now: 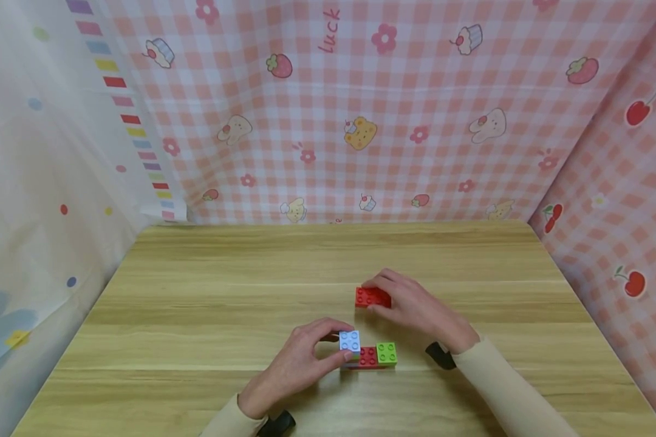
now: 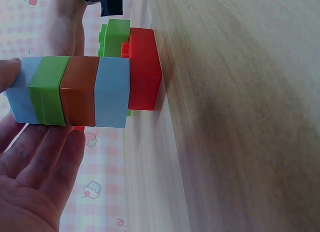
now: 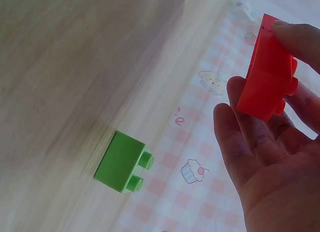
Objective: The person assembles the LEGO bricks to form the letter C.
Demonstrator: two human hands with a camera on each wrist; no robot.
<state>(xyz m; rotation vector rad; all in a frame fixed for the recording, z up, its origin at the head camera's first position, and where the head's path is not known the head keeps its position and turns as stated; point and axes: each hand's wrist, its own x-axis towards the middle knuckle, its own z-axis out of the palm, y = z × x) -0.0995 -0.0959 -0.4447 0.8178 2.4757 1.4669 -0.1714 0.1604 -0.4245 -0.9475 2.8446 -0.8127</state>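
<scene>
In the head view, my left hand (image 1: 300, 359) grips the light blue brick (image 1: 349, 342) at the top of a small tower. From the left wrist, the tower runs light blue, green (image 2: 49, 90), brown (image 2: 78, 90) and light blue (image 2: 112, 91) down to a red brick (image 2: 145, 71) low at the tabletop. A green brick (image 1: 386, 353) sits at this red brick's right end. Farther back, my right hand (image 1: 415, 306) pinches another red brick (image 3: 265, 76) between thumb and fingers. That brick's studs show in the right wrist view.
The wooden table (image 1: 224, 267) is bordered at the back by a pink checked cloth (image 1: 317, 97), with more cloth at both sides. Black straps (image 1: 440, 355) sit at the wrists. A green brick (image 3: 120, 162) stands out low in the right wrist view.
</scene>
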